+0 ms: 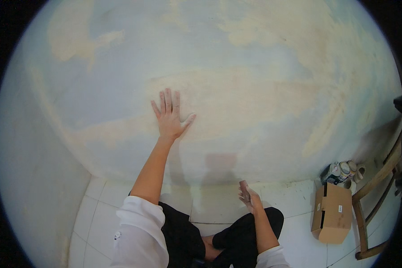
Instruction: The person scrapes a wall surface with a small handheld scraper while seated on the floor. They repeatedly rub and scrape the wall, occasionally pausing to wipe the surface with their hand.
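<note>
My left hand (170, 120) lies flat on the painted wall (227, 104), palm to the surface and fingers spread, with nothing in it. Pale dust coats its fingers and thumb. Under and around it the wall shows a cream, patched band between bluish-white areas. Lower down on the right, my right hand (253, 198) is above my knee, apart from the wall. It grips a small reddish-brown block or folded abrasive sheet (244, 189); which of the two I cannot tell. This hand's fingers are whitened with dust too.
I sit cross-legged on white floor tiles (296, 231) close to the wall. At the right stand a cardboard box (335, 211), several paint cans (344, 168) behind it and a wooden chair or stool frame (362, 221). A side wall (30, 174) meets this one at the left.
</note>
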### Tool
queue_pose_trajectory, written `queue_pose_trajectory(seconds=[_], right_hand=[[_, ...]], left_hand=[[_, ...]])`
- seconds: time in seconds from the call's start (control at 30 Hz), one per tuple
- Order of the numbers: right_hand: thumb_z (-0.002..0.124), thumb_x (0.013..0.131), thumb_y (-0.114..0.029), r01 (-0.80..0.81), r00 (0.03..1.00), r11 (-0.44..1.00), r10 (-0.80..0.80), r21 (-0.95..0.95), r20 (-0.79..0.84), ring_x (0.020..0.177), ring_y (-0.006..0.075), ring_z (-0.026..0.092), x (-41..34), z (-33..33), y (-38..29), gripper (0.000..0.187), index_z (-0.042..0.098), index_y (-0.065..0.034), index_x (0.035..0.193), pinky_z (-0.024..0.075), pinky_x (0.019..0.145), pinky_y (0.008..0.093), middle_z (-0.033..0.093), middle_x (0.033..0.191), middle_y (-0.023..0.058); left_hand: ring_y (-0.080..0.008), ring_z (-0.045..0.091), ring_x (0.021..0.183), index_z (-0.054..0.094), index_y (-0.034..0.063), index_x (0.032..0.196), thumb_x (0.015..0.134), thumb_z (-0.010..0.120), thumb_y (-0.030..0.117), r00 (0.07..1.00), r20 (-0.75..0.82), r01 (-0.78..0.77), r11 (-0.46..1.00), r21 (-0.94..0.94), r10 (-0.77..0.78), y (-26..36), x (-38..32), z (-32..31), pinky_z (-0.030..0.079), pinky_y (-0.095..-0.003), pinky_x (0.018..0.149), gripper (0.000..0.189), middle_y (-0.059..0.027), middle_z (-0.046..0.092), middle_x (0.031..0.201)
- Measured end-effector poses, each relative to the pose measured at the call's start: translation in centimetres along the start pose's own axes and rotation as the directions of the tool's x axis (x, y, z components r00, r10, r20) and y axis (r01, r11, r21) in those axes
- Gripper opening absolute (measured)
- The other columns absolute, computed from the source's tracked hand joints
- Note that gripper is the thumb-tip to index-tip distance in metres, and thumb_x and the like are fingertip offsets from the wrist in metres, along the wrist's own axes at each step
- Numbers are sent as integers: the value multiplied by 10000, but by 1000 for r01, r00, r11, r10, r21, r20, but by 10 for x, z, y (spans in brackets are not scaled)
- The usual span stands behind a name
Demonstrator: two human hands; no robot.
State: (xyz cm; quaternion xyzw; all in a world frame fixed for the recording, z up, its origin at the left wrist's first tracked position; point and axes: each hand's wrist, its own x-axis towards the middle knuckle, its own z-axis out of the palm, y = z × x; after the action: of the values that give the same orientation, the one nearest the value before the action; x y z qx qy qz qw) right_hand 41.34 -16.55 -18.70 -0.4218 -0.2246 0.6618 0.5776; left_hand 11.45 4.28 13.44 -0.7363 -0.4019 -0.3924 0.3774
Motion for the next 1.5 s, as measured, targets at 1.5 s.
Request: queue_pose_trajectory(seconds=[1.5], right_hand=[[510, 1021, -7, 599, -74, 15, -995, -801, -74, 1506, 344, 392, 57, 200, -187, 452, 558, -19, 1470, 338, 1202, 401, 453, 1596, 185]], left_hand=[[-562, -82, 1538, 112, 10, 1648, 681, 719, 839, 984, 132, 135, 980, -149, -115, 14, -83, 22, -33, -754, 1168, 1411, -337, -16, 1683]])
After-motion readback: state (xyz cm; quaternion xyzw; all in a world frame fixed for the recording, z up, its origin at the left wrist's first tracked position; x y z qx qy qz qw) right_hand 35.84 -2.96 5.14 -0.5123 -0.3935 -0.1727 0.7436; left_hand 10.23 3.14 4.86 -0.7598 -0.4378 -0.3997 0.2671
